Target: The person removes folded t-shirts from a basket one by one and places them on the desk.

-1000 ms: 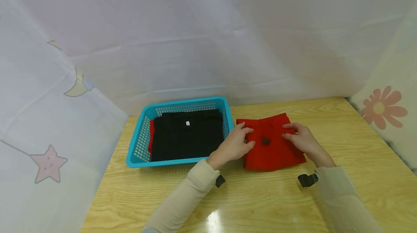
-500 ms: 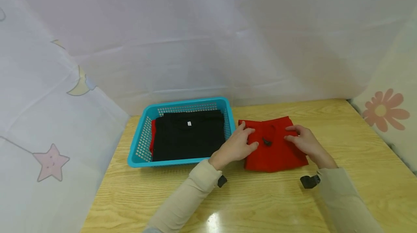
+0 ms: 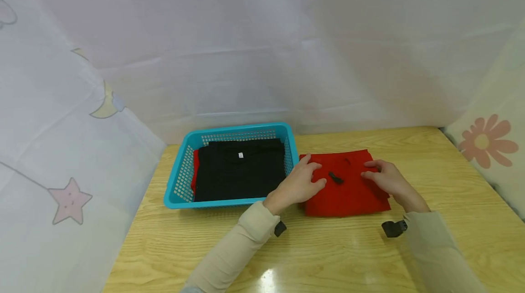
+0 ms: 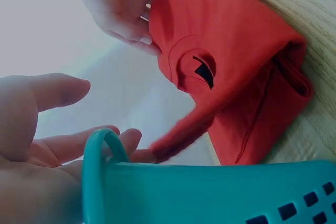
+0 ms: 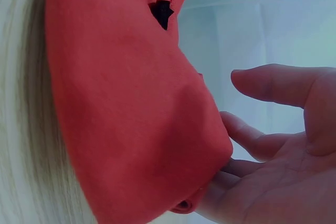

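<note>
A folded red T-shirt (image 3: 348,192) lies on the table, its round collar and black label facing up. At its left side is my left hand (image 3: 301,181), thumb spread from the fingers; in the left wrist view, fingertips (image 4: 142,156) reach the shirt's corner beyond the basket rim. On the opposite side my right hand (image 3: 387,178) touches the shirt's edge with its fingers, thumb held apart, as the right wrist view shows. Part of those fingers is hidden behind the fabric (image 5: 142,103).
A turquoise plastic basket (image 3: 229,203) stands just left of the shirt. Inside it lies a folded black garment (image 3: 242,174) with a small white tag, over something red (image 3: 195,170). A pale cloth backdrop (image 3: 266,56) rises behind the wooden table (image 3: 328,256).
The red shirt's far edge, dipped in the middle earlier, now runs straighter, and its collar area lies flatter. Both hands keep their places at its sides; the head view has shifted slightly.
</note>
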The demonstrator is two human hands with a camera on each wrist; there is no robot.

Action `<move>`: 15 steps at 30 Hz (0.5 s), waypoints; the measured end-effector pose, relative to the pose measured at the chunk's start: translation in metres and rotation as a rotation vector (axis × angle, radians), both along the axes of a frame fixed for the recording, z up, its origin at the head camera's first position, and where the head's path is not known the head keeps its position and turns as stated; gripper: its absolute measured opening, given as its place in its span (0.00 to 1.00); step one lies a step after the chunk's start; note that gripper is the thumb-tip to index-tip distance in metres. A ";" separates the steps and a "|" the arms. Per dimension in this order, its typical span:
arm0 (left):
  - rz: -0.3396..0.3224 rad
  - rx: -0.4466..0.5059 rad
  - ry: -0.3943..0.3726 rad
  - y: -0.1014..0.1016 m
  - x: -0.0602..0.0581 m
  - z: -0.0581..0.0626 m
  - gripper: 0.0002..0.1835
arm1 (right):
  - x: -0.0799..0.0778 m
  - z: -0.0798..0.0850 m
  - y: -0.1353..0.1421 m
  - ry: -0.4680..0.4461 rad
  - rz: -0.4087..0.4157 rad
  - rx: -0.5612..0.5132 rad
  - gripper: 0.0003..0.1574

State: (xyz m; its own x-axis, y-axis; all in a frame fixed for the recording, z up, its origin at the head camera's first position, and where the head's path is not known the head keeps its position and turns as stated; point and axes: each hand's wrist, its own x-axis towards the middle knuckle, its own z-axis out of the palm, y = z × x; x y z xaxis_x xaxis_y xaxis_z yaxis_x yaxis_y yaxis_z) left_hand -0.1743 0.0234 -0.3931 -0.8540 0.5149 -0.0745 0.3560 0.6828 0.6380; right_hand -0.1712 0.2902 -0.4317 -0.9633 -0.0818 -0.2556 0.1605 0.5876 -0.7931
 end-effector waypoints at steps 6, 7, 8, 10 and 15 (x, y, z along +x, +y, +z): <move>0.011 0.024 -0.012 -0.003 0.001 0.001 0.25 | 0.000 0.000 0.001 -0.001 0.006 0.015 0.39; 0.011 0.027 -0.012 -0.003 0.001 0.001 0.25 | 0.000 0.000 0.002 0.001 0.007 0.023 0.39; 0.010 0.028 -0.010 -0.004 0.001 0.001 0.25 | 0.000 0.000 0.002 0.005 0.008 0.032 0.39; 0.005 0.031 -0.001 -0.005 0.001 0.001 0.24 | 0.000 0.001 0.002 0.009 0.011 0.053 0.39; 0.000 0.073 -0.005 -0.010 0.003 0.002 0.24 | 0.001 0.005 0.002 0.005 0.017 0.093 0.40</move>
